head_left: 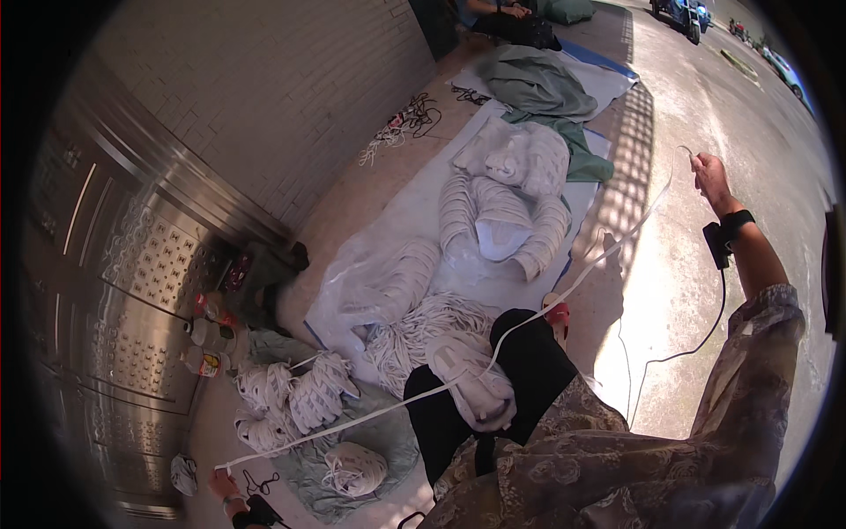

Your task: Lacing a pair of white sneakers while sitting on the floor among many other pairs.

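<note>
My right hand (712, 181) is raised far out to the right, its fingers pinched on one end of a long white shoelace (577, 280). Down at the lower left, my left hand (226, 488) is closed on the other end. Between them the lace runs slack to the right and straighter to the left, crossing at a white shoe upper (480, 397) that rests across my black-clad knees. Whether it passes through the eyelets is too small to tell. A loose heap of white laces (432, 339) lies just beyond my knees.
Stacked white shoe uppers (502, 220) lie ahead on plastic sheeting. Laced shoes (295, 392) and a single one (355, 469) sit on a green cloth at left. Jars (204, 360) stand by a metal door (132, 291). A person (507, 13) sits at the far end.
</note>
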Tool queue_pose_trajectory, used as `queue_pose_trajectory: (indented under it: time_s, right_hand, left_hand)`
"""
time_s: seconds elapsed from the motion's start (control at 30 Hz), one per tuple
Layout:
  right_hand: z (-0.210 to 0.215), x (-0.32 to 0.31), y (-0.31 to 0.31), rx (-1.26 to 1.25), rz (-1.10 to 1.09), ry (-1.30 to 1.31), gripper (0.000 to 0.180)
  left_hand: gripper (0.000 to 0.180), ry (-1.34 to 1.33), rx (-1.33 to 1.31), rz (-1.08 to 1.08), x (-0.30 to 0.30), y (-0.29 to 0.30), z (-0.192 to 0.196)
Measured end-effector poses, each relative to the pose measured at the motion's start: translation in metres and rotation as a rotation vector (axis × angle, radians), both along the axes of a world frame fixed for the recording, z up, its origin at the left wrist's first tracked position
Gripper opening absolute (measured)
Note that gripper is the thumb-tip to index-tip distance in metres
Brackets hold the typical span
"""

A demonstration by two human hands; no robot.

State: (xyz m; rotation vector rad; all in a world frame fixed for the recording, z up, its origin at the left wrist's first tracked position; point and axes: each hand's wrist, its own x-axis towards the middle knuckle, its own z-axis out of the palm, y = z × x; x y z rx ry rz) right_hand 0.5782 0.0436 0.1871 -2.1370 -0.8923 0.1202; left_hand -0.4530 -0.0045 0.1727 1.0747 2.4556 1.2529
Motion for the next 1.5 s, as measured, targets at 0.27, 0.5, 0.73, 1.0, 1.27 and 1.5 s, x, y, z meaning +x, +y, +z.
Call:
queue_pose_trajectory:
  time_s: [0.27, 0.5, 0.73, 1.0, 1.27, 1.5]
  right_hand:
    - [-0.153, -0.273, -0.041, -0.626, 0.716, 1.202, 0.017]
    - [-0.172, -0.355, -0.02, -0.567, 0.947, 0.975, 0.01]
    - [-0.208, -0.388, 0.015, -0.068, 0.988, 0.484, 0.016]
    - [-0.213, -0.394, 0.023, -0.061, 0.92, 0.572, 0.019]
    - [-0.199, -0.389, 0.006, -0.151, 0.754, 0.849, 0.01]
    - [-0.198, -0.399, 0.014, -0.126, 0.68, 1.011, 0.004]
  left_hand:
    - [0.026, -0.293, -0.61, -0.876, 0.207, 0.011, -0.139]
    - [0.023, -0.681, -0.242, -1.101, 0.34, 0.024, -0.137]
    - [0.027, -0.654, -0.769, -1.287, 0.402, 0.039, -0.137]
    - [0.021, -0.851, -0.507, -1.095, 0.452, 0.062, -0.151]
    - [0.026, -0.977, -0.283, -1.062, 0.446, 0.066, -0.163]
    - [0.021, -1.105, -0.262, -0.898, 0.446, 0.065, -0.156]
